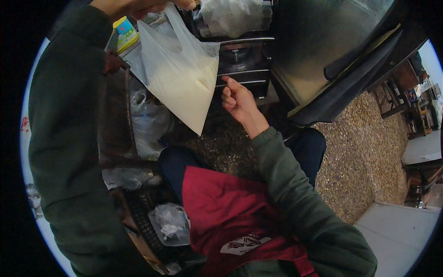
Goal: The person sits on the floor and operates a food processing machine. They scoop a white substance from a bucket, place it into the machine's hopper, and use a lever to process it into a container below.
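A translucent plastic carrier bag (pixel 187 83) holding a pale cream-coloured substance hangs with one corner pointing down. My left hand (pixel 148 7) is at the top edge of the view, at the bag's handles and closed on them; part of this hand is cut off by the picture's rim. Just right of the bag, my right hand (pixel 238 98) is raised with its fingers curled and the index finger pointing toward the bag. It does not touch the bag, and nothing shows in it.
A yellow and blue tub (pixel 125 34) stands behind the bag. Clear bags (pixel 147 121) sit in a dark cabinet on the left. A large metal-sided container (pixel 311 45) with a dark cloth is at upper right. Metal-edged drawers (pixel 245 72) face me. Pebbled floor (pixel 356 152) shows on the right.
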A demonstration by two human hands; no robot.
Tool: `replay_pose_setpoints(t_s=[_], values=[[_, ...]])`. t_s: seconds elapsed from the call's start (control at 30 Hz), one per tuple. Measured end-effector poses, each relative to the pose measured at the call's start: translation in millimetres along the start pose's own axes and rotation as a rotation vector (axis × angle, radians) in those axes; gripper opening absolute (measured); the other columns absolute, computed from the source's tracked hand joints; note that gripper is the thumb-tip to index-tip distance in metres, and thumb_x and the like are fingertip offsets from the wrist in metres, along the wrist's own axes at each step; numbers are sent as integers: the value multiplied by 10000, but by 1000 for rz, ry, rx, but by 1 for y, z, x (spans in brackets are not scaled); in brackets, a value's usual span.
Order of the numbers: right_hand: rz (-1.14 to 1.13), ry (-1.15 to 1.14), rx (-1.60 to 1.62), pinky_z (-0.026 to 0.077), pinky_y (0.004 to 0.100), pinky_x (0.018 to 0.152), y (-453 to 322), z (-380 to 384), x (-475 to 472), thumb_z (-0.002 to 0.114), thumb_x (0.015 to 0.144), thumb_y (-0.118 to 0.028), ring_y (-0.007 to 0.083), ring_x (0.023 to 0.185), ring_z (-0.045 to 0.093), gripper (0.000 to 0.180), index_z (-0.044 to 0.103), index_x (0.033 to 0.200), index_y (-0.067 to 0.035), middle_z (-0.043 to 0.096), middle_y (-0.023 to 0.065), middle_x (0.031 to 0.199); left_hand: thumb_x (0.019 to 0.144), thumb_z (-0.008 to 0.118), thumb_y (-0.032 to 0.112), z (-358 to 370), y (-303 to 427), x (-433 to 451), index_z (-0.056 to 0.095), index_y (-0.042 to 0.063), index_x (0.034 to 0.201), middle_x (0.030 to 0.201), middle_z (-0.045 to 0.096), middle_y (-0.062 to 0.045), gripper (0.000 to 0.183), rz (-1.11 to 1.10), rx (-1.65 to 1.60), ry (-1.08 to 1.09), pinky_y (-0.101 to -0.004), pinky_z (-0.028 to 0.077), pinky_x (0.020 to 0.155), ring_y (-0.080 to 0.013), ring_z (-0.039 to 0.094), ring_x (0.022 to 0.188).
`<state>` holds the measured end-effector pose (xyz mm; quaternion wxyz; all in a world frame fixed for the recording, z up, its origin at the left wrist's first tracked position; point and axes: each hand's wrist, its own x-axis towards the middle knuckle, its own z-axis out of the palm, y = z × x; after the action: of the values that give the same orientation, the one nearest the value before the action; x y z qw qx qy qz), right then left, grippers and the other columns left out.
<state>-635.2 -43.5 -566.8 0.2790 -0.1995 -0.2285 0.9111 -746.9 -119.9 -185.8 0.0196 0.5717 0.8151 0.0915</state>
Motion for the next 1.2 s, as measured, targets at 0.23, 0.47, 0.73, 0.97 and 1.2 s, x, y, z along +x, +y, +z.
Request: replay_pose_setpoints(t_s=[0.23, 0.47, 0.73, 0.97, 1.2], values=[[-25, 8, -54, 316, 266, 523, 14, 4, 0, 546, 1121, -253, 82, 531, 373, 401, 544, 1459, -37, 538, -20, 697, 900, 887, 209, -6, -4, 6, 599, 30, 1521, 678, 622, -46, 708, 2, -25, -69, -319, 439, 489, -114, 504, 523], [-1028, 518, -606, 445, 258, 526, -159, 56, -50, 587, 1123, -275, 60, 600, 561, 301, 710, 1255, -35, 634, -12, 716, 882, 847, 147, 13, -30, 23, 743, 73, 1357, 895, 705, -25, 492, 156, -252, 12, -216, 501, 670, -54, 640, 751], [-819, -62, -924, 533, 382, 935, -444, 206, 138, 633, 1059, -514, 200, 993, 658, 588, 604, 1299, 22, 667, 73, 1061, 740, 926, 117, 16, -54, 41, 701, 52, 1408, 1222, 780, -207, 708, 177, -136, 102, -321, 582, 906, -189, 746, 1019], [-1489, 232, -719, 526, 453, 916, -219, 80, -53, 601, 1071, -361, 227, 864, 662, 327, 631, 1016, -39, 664, 86, 909, 788, 923, 108, 28, -59, 39, 710, 113, 1435, 850, 693, -60, 681, 499, -30, 396, -343, 540, 593, -137, 597, 635], [-1620, -146, -775, 361, 553, 1197, -181, 21, -83, 483, 1090, -186, 267, 915, 661, 272, 553, 870, -41, 654, 118, 871, 806, 899, 104, 8, -49, 24, 723, 79, 1403, 1059, 783, -115, 623, 242, -144, 131, -370, 620, 800, -201, 746, 862]])
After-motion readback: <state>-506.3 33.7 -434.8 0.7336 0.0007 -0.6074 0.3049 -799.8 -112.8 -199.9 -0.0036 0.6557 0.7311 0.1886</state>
